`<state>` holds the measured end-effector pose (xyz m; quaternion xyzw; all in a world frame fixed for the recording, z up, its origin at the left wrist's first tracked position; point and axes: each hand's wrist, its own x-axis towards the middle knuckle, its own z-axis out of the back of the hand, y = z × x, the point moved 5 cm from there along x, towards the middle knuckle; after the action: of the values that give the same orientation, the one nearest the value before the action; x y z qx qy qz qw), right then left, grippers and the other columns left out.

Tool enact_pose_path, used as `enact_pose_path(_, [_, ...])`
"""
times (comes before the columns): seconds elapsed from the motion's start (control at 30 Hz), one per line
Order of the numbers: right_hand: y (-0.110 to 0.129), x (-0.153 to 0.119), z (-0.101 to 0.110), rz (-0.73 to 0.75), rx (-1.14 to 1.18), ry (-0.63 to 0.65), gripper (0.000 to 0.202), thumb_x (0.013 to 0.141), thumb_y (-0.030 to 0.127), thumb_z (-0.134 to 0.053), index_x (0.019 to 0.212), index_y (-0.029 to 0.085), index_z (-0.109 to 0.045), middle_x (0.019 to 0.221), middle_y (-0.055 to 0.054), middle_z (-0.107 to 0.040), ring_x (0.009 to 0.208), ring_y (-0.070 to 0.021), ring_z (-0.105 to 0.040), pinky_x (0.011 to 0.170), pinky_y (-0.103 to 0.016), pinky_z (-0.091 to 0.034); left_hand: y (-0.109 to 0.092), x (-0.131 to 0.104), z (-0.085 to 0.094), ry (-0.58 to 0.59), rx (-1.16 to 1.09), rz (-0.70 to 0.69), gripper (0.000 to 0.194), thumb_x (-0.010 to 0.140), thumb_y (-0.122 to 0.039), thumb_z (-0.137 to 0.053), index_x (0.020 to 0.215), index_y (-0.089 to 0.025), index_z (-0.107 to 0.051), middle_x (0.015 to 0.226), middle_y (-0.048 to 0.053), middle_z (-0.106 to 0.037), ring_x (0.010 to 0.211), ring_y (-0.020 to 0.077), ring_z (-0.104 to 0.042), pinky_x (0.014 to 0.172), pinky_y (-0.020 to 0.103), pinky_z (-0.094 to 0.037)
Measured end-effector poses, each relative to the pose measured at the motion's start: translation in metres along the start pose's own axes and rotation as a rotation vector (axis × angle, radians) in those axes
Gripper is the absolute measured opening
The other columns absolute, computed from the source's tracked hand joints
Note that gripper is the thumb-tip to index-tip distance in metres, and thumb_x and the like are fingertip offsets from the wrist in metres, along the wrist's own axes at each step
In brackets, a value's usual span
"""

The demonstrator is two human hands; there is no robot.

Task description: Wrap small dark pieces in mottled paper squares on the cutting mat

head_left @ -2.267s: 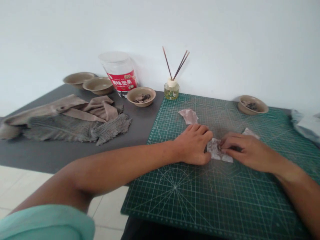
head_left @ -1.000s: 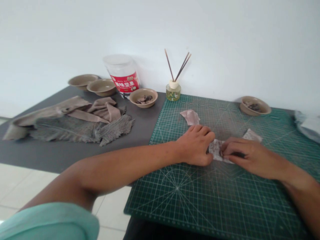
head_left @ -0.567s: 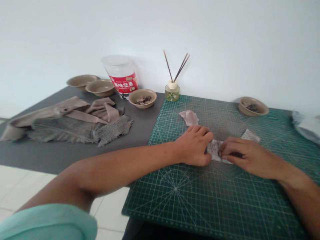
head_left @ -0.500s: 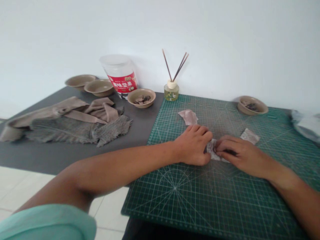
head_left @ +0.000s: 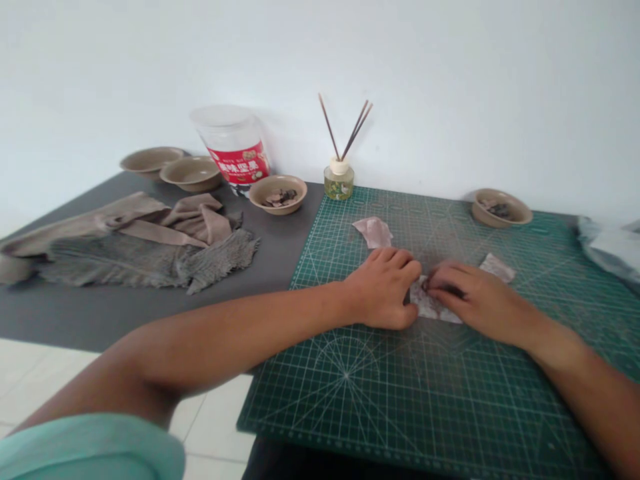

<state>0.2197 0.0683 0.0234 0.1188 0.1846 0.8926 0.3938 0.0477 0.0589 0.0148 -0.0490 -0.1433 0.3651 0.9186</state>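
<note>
A small pale, brown-stained piece of cloth lies on the green cutting mat between my hands. My left hand has its fingers curled down at the cloth's left edge, gripping it against the mat. My right hand is over the cloth's right part, thumb and fingers pinched together above its surface. What that pinch holds, if anything, is hidden and slightly blurred. A pinkish cloth scrap lies behind my left hand, and another pale scrap is just beyond my right hand.
Bowls with small flat pieces stand at back right and back centre. Two more bowls, a clear tub, a reed diffuser and crumpled grey-brown fabric are to the left. A plastic bag sits far right.
My right hand's fingertips have shifted a little over the cloth, showing more of its lower right part. My left hand keeps its place; the whole view has drifted slightly.
</note>
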Motion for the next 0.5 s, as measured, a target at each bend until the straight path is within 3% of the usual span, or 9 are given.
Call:
enact_pose_path(0.07, [-0.010,0.000,0.006,-0.040,-0.049,-0.020,0.014,0.099,0.030,-0.056,0.092,0.024,-0.067,0.096,-0.005,-0.068,0.089,-0.0238,-0.064,0.079,-0.040,-0.048,0.000,0.000,0.000,-0.002,0.002,-0.001,0.038,0.085,-0.044,-0.059,0.111,-0.017,-0.054,0.128,0.013,-0.058,0.117,0.0319,-0.053,0.104,0.047,-0.043])
enact_pose_path(0.23, [-0.002,-0.009,-0.004,0.031,0.065,0.204,0.017,0.101,0.033,-0.055,0.090,0.026,-0.067,0.097,-0.003,-0.067,0.089,-0.0210,-0.065,0.079,-0.037,-0.050,0.000,0.000,0.000,0.003,-0.002,-0.004,0.039,0.085,-0.045,-0.059,0.112,-0.017,-0.054,0.129,0.013,-0.058,0.118,0.0319,-0.052,0.104,0.047,-0.043])
enact_pose_path(0.33, [0.007,-0.003,-0.008,0.048,0.070,0.104,0.017,0.101,0.030,-0.053,0.093,0.025,-0.068,0.101,-0.003,-0.067,0.094,-0.0216,-0.065,0.084,-0.038,-0.050,-0.001,0.000,0.001,0.009,-0.007,-0.001,0.039,0.085,-0.044,-0.059,0.112,-0.017,-0.054,0.129,0.013,-0.058,0.118,0.0317,-0.052,0.104,0.047,-0.044])
enact_pose_path(0.43, [-0.003,0.002,0.001,-0.010,-0.012,-0.029,0.015,0.099,0.029,-0.054,0.093,0.024,-0.067,0.098,-0.005,-0.067,0.091,-0.0235,-0.065,0.082,-0.040,-0.049,-0.001,0.001,0.001,0.014,-0.006,0.003,0.038,0.086,-0.043,-0.058,0.112,-0.017,-0.054,0.128,0.013,-0.058,0.118,0.0317,-0.052,0.104,0.047,-0.043])
enact_pose_path(0.5, [-0.009,0.001,0.006,-0.022,-0.038,0.003,0.014,0.098,0.029,-0.056,0.091,0.024,-0.068,0.095,-0.004,-0.068,0.087,-0.0235,-0.065,0.079,-0.040,-0.049,-0.001,0.001,0.002,0.019,-0.004,0.005,0.038,0.086,-0.044,-0.058,0.113,-0.017,-0.054,0.129,0.013,-0.058,0.118,0.0319,-0.052,0.104,0.048,-0.044])
